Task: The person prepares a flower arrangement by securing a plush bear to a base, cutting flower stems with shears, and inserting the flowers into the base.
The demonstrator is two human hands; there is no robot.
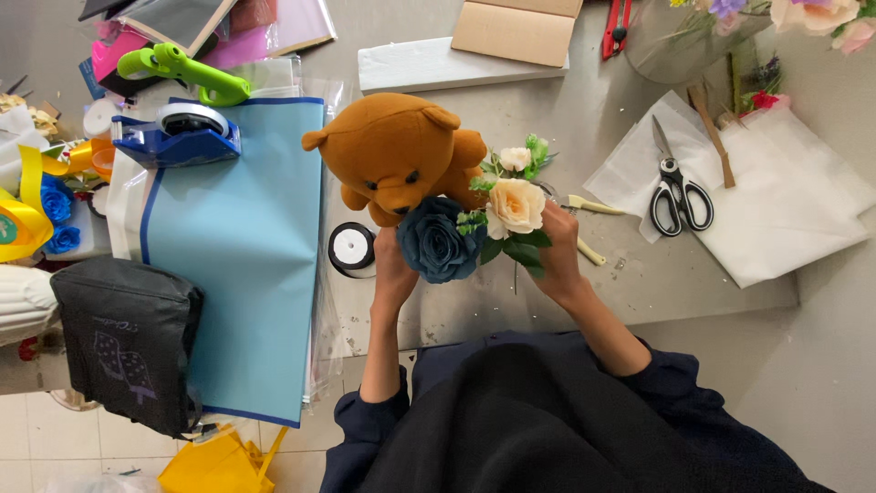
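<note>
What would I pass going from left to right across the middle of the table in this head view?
Blue tape dispenser → light blue wrapping sheet → ribbon roll → dark blue rose → cream rose → scissors → white paper.

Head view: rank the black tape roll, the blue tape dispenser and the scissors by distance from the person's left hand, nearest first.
1. Black tape roll, on the table just beside the left hand.
2. Blue tape dispenser, up-left on the light blue paper.
3. Scissors, far right on white paper.

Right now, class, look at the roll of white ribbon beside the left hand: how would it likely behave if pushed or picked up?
The roll of white ribbon lies flat on its side, so a push would probably slide it, not roll it. Set on edge, its round shape would likely roll. It looks small and probably light.
</note>
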